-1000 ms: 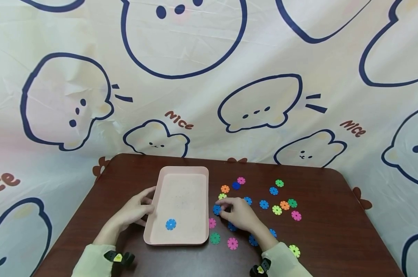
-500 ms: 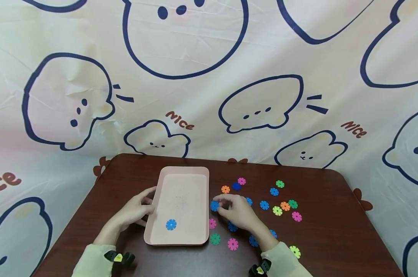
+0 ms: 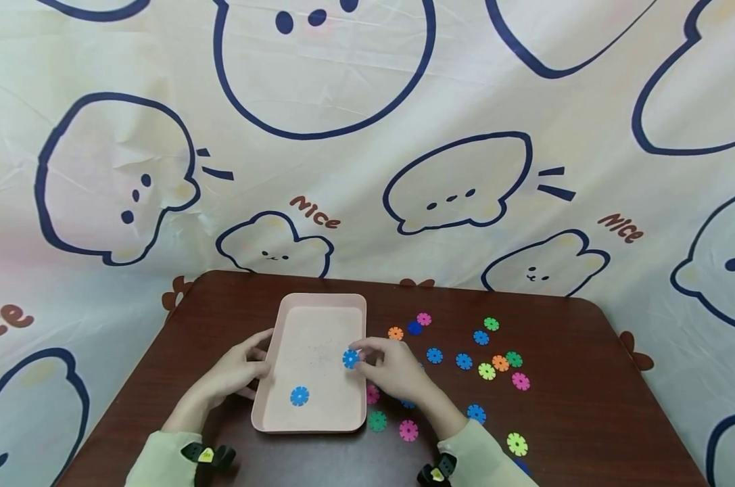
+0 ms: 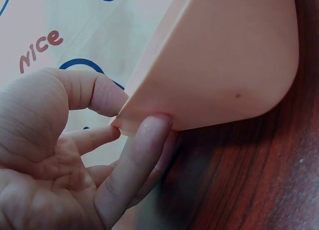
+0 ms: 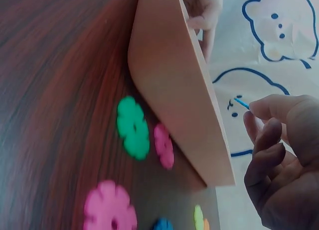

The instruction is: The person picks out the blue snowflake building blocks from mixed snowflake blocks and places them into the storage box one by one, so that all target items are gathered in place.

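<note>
A pale pink tray (image 3: 321,423) lies on the dark wooden table, with one blue notched disc (image 3: 299,396) inside near its front. The left hand (image 3: 236,368) grips the tray's left edge; in the left wrist view, that hand's (image 4: 99,140) fingers and thumb pinch the tray wall (image 4: 224,65). Over the tray's right side, the right hand (image 3: 397,372) pinches another blue disc (image 3: 350,358) between thumb and fingertip. Seen edge-on in the right wrist view, this disc (image 5: 241,103) is held above the rim by the right hand (image 5: 286,160).
Right of the tray, several notched discs in green (image 3: 377,421), pink (image 3: 408,430), orange (image 3: 500,363), yellow (image 3: 516,444) and blue (image 3: 463,361) are scattered on the table (image 3: 574,419). A patterned cloth (image 3: 355,176) hangs behind the table.
The right hand has moved left with a blue disc, from the table beside the tray to above the tray's right side. The left hand has stayed at the tray's edge.
</note>
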Tool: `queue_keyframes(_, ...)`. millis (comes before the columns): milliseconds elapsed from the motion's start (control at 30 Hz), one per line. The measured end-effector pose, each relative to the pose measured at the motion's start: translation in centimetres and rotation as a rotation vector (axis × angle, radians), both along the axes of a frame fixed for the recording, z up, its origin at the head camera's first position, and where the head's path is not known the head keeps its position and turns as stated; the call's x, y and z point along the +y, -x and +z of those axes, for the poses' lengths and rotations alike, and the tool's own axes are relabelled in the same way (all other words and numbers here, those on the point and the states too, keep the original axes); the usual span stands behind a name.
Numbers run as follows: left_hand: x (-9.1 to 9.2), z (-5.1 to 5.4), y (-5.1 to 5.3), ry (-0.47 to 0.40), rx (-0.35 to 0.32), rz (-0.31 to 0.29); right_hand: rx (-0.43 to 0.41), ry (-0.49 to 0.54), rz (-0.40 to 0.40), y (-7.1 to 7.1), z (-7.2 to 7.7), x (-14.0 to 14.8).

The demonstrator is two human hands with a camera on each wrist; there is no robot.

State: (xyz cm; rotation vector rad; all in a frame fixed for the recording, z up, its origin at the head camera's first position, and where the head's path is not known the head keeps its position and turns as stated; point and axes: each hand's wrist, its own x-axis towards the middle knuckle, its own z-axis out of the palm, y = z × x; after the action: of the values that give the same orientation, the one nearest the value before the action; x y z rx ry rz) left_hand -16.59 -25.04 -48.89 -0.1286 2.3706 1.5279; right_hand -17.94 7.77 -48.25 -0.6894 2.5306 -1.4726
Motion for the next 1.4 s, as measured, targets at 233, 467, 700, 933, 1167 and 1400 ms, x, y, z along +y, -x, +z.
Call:
queue_keyframes(233,0.0,0.2,-0.1,-0.009,-0.002,-0.007,-0.072,0.017,0.021,0.2,-0.3,-2.6)
queue_keyframes(467,-0.1,0.2,-0.1,-0.016,0.003,-0.011,-0.141,0.023,0.061,0.3,-0.7,-5.1)
queue_keyframes(700,-0.1,0.0,0.0,-0.016,0.009,-0.009,-0.099,-0.020,0.075,0.5,-1.4,-7.3)
queue_keyframes(933,-0.2,0.0,-0.1,-0.027,0.006,-0.018,-0.029,-0.141,0.065,0.6,-2.5,-8.8)
queue_keyframes(1167,-0.1,0.0,0.0,-0.024,0.008,-0.021,-0.033,-0.178,0.033,0.6,-3.0,-9.6)
queue_keyframes(1400,-0.2,0.0,-0.1,-0.021,0.010,-0.018,-0.032,-0.226,-0.022,0.3,-2.3,-9.6)
